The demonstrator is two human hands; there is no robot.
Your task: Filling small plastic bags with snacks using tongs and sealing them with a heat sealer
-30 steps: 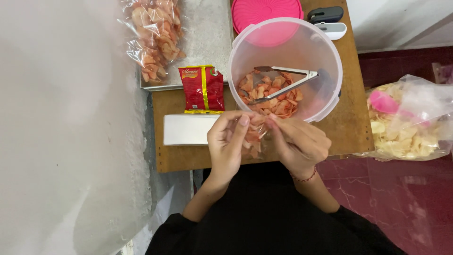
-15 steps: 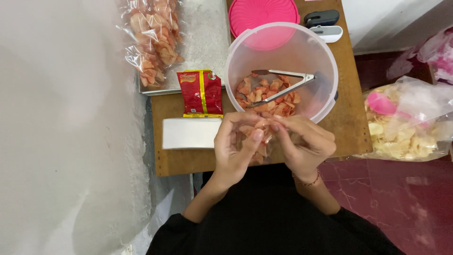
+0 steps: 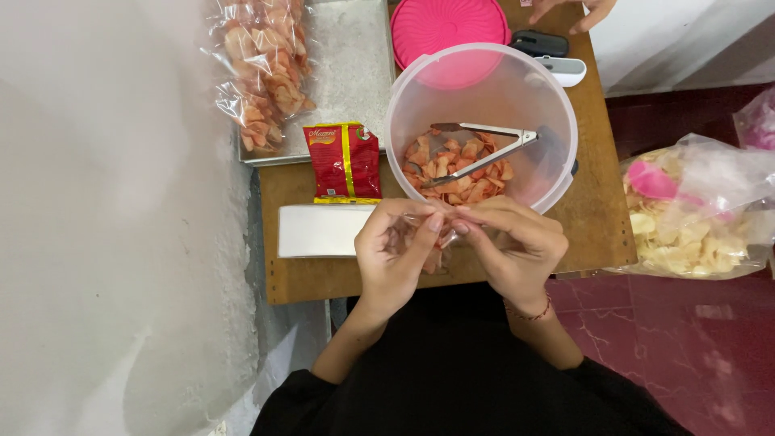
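My left hand and my right hand meet over the front of the small wooden table. Together they pinch the top of a small clear plastic bag of orange crackers, which hangs between my palms. Just beyond my fingers stands a clear round plastic tub with orange crackers in its bottom. Metal tongs lie across the crackers inside it.
A red snack packet and a white flat stack lie left of the tub. Filled cracker bags rest on a metal tray. A pink lid, a stapler and another person's hand are behind. A large bag of pale crackers sits right.
My hands have shifted slightly on the small bag, fingers closing over its top. Another person's hand has appeared at the far edge of the table.
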